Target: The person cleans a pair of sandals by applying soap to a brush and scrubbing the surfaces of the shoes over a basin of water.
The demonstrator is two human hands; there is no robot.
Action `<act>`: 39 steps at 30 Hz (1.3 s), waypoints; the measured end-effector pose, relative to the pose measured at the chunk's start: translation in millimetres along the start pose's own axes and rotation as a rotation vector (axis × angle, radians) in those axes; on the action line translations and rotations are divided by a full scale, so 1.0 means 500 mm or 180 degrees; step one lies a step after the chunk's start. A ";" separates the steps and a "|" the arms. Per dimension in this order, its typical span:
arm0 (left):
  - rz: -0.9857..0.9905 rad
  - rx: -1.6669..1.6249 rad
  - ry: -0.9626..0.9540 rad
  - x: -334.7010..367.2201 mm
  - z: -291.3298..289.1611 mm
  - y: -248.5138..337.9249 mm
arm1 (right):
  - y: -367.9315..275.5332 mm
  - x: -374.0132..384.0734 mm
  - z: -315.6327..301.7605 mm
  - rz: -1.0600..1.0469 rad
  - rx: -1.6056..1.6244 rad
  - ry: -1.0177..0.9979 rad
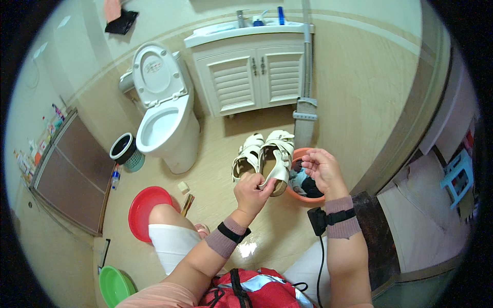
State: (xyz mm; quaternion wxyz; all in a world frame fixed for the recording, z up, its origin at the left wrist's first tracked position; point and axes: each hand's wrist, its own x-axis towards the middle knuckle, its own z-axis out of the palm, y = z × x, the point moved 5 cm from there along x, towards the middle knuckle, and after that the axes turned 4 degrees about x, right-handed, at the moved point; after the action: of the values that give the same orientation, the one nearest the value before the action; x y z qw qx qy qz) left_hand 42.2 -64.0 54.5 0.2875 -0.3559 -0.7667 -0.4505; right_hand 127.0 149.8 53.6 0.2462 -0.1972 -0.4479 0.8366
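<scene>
A pair of white strapped sandals [280, 163] with buckles and brown soles hangs over the floor in front of me. My left hand [250, 197] is closed on both by their heel ends, toes pointing away. To the right of the shoes, my right hand [325, 173] is raised with loosely bent fingers and nothing visible in them. Beneath it stands an orange bucket [300, 198] with dark and pale cloths inside; the sandals and right hand partly cover it.
By my left knee are a red basin [134, 213], a wooden-backed brush [187, 204] and a pale soap-like block [183, 187]. A green basin [106, 292] is nearer. Ahead stand a toilet [185, 146], a bin [134, 161] and a white cabinet [231, 82].
</scene>
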 end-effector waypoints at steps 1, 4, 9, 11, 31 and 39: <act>0.0143 0.0043 0.0015 -0.001 -0.018 -0.014 | 0.007 0.004 0.021 -0.0014 0.0016 -0.0085; 0.0306 0.0164 0.0141 0.000 -0.079 -0.059 | 0.041 0.016 0.074 0.0064 -0.0054 -0.0263; -0.1957 -0.2253 -0.0102 -0.005 -0.157 -0.226 | 0.106 0.020 0.201 0.0411 -0.0152 -0.0480; -0.2484 -0.3226 0.0011 -0.014 -0.193 -0.283 | 0.131 0.014 0.264 0.0429 -0.0152 -0.0575; -0.3143 -0.2626 0.1191 -0.096 -0.611 -0.531 | 0.377 -0.034 0.753 0.0976 0.0090 -0.2055; -0.3350 0.0286 0.0880 -0.199 -0.709 -0.721 | 0.418 -0.047 0.833 0.1255 0.0006 -0.2240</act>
State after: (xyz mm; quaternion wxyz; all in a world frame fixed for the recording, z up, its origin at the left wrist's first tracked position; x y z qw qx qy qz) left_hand -147.4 -532.6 -44.6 0.1363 0.1510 -0.8148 -0.5429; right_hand -132.5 -235.4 96.3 -0.0872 0.0194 -0.4577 0.8846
